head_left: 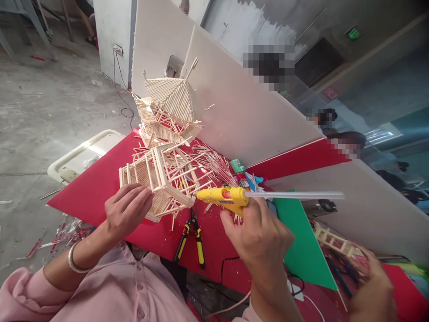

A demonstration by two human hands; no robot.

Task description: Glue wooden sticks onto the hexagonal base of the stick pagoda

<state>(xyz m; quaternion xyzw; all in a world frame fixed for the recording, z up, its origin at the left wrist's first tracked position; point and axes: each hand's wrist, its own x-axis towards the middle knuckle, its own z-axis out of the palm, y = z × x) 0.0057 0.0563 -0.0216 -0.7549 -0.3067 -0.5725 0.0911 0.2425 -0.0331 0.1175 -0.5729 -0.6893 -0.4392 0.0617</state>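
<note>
My right hand [259,228] is wrapped round a yellow glue gun [224,197], with a long clear glue stick [295,195] standing out of its back. The gun's nozzle is at the right edge of an open frame of pale wooden sticks [164,179]. On the left side of that frame, my left hand [130,208] has its fingers closed on the sticks. Behind the frame stands a stick model with a pointed, slatted roof [172,98]. Black-and-yellow pliers [191,237] lie with handles apart below the frame.
Loose sticks [214,163] are scattered over the red table [97,192]. A green can [237,166] stands by the white partition [231,103]. To the right are a green board [298,237] and another person's hand [372,286] near a small wooden frame [335,239].
</note>
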